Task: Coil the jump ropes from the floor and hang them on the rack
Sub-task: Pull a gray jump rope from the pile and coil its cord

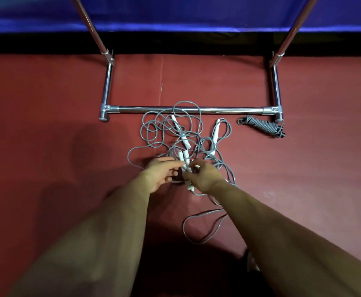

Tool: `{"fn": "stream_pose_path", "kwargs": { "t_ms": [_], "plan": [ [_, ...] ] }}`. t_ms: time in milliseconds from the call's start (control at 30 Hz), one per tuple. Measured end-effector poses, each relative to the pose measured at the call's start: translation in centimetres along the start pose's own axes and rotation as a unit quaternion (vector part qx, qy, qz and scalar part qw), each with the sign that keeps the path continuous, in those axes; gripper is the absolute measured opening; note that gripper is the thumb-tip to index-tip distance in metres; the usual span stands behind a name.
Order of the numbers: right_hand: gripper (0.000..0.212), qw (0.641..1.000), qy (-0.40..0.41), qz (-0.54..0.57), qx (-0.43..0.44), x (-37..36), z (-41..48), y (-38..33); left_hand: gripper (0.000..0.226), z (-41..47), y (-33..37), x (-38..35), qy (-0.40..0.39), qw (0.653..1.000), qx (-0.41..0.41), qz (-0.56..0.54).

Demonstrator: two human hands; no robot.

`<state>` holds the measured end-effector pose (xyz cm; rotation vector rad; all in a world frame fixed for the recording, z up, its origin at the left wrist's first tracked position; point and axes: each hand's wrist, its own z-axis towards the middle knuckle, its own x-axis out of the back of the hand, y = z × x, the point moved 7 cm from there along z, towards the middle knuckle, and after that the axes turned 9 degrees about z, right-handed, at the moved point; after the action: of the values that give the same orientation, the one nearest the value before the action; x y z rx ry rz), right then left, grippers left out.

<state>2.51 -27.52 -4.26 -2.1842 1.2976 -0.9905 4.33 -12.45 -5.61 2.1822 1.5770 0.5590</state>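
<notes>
A tangle of grey jump ropes with white handles lies on the red floor in front of the chrome rack's base bar. One loose white handle and another rest in the pile. My left hand and my right hand meet at the near side of the tangle, both gripping a pair of white handles held together. A grey loop trails toward me under my right forearm. A coiled grey rope lies by the rack's right foot.
The rack's two uprights rise at the back left and back right. A blue cloth hangs behind them above a dark strip. Red floor spreads to both sides of the pile.
</notes>
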Motion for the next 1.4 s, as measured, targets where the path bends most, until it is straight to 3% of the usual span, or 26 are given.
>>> {"fn": "stream_pose_path", "kwargs": {
  "t_ms": [167, 267, 333, 400, 500, 533, 600, 700, 800, 867, 933, 1000, 1100, 1167, 1267, 1333, 1400],
  "plan": [
    [0.024, 0.986, -0.049, -0.138, 0.075, 2.9, -2.2, -7.2, 0.009, -5.8, 6.7, 0.9, -0.056, 0.994, -0.07, 0.061],
    [0.023, 0.982, -0.047, -0.161, 0.092, 5.2, -4.9, -11.5, 0.007, -9.6, 9.6, 1.4, -0.06, 0.992, -0.094, 0.05],
    [0.013, 0.988, -0.053, -0.103, 0.098, 6.3, -7.3, -14.0, 0.004, -12.1, 11.2, 1.4, -0.057, 0.991, -0.112, 0.037],
    [0.013, 0.993, -0.085, 0.032, 0.08, 6.9, -10.7, -16.1, 0.003, -14.8, 12.5, 1.3, -0.046, 0.989, -0.133, 0.037],
    [0.016, 0.974, -0.124, 0.185, 0.044, 7.5, -14.6, -17.8, 0.003, -18.0, 13.6, 1.3, -0.027, 0.986, -0.164, 0.022],
    [0.02, 0.979, -0.106, 0.163, 0.064, 8.1, -15.5, -18.4, 0.004, -19.4, 14.0, 1.4, -0.017, 0.985, -0.173, 0.021],
    [0.03, 0.991, -0.046, 0.016, 0.125, 9.5, -16.5, -19.6, 0.004, -21.3, 14.2, 1.6, -0.003, 0.982, -0.18, 0.062],
    [0.036, 0.963, 0.001, -0.218, 0.159, 11.1, -18.5, -20.7, 0.003, -23.1, 13.5, 1.9, 0.018, 0.974, -0.176, 0.14],
    [0.042, 0.946, 0.053, -0.279, 0.157, 12.9, -20.2, -21.3, 0.005, -24.1, 12.3, 2.4, 0.062, 0.959, -0.179, 0.209],
    [0.04, 0.949, 0.106, -0.221, 0.197, 14.3, -21.6, -22.4, 0.002, -24.5, 11.9, 2.7, 0.094, 0.943, -0.171, 0.268],
    [0.037, 0.954, 0.138, -0.107, 0.243, 15.8, -23.2, -23.6, 0.024, -25.2, 11.7, 2.8, 0.111, 0.934, -0.144, 0.308],
    [0.037, 0.953, 0.129, -0.04, 0.271, 16.6, -25.0, -24.8, 0.047, -26.3, 12.5, 3.3, 0.156, 0.908, -0.144, 0.362],
    [0.038, 0.949, 0.075, 0.029, 0.306, 16.3, -27.5, -26.3, 0.067, -28.4, 15.0, 2.9, 0.151, 0.915, -0.238, 0.289],
    [0.038, 0.935, 0.049, 0.091, 0.339, 16.2, -28.8, -27.4, 0.054, -29.4, 16.5, 1.8, 0.103, 0.917, -0.309, 0.23],
    [0.041, 0.916, 0.069, 0.146, 0.368, 16.8, -29.7, -27.9, 0.014, -30.2, 17.3, 0.9, 0.059, 0.903, -0.355, 0.235],
    [0.041, 0.902, 0.104, 0.198, 0.37, 17.6, -30.1, -27.4, 0.027, -29.8, 17.6, 1.5, 0.083, 0.894, -0.36, 0.254],
    [0.04, 0.877, 0.103, 0.307, 0.354, 18.4, -29.9, -27.2, 0.026, -29.6, 18.0, 2.6, 0.114, 0.897, -0.355, 0.239]
  ]
}}
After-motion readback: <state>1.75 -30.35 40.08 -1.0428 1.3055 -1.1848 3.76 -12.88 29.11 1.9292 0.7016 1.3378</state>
